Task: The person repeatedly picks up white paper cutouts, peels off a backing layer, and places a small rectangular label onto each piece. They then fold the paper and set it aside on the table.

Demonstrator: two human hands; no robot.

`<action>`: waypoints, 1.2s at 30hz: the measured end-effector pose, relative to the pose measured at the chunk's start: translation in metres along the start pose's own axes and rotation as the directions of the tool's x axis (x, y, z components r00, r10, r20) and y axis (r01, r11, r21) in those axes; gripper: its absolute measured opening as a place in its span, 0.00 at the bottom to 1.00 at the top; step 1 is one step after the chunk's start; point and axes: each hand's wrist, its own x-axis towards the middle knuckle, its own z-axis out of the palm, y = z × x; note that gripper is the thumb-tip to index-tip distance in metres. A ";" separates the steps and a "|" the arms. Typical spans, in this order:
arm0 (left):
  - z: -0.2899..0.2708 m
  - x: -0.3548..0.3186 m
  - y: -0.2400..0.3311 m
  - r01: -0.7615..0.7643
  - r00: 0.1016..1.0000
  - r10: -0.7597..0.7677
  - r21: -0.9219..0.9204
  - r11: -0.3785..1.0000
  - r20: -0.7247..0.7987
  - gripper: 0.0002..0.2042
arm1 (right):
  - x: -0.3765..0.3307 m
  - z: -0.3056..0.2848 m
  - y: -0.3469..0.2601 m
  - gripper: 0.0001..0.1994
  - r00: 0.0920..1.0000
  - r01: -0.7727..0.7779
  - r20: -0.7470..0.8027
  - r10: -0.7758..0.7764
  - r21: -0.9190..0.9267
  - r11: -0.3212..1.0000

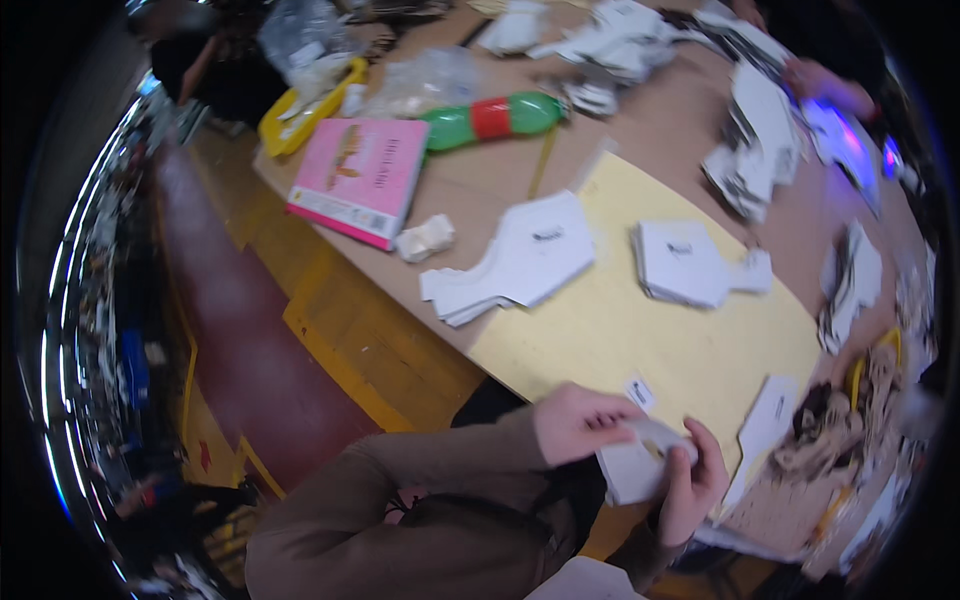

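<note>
Fingers of the left hand (578, 425) and the right hand (697, 480) close on white cut-out pieces (630, 478), gripping them from either side near the lower edge of a yellow sheet (700, 365). Thumb and fingertips of each hand pinch the upper part; how many layers they hold cannot be told. Just beyond the left hand shows a small white tag (640, 394) with a dark mark; whether it touches the pieces is unclear.

Further up the worktop (650, 125), a left stack (540, 250) of white shapes lies partly over the sheet's edge, and a right stack (685, 265) rests on the sheet, with a long white piece (768, 420) at its right side.

Judging by the two-handed pinch, the step in hand is sorting or squaring up these pieces. Next, the move seems to call for one hand keeping the layers firmly together while the other evens their edges, without bending the thin parts.
</note>
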 end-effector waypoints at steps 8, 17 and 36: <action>-0.028 0.012 -0.035 0.084 0.988 -0.099 -0.130 0.988 -0.117 0.12 | 0.007 0.005 0.015 0.07 0.996 0.000 0.081 0.022 -0.262 0.965; -0.029 0.028 -0.025 0.091 0.972 -0.045 0.195 0.976 -0.229 0.15 | 0.012 0.013 0.021 0.11 0.996 0.082 0.017 -0.082 -0.420 0.904; -0.017 0.039 -0.021 -0.077 0.955 0.207 0.498 0.864 -0.210 0.05 | 0.014 0.013 0.033 0.10 0.966 0.228 0.032 -0.257 -0.574 0.786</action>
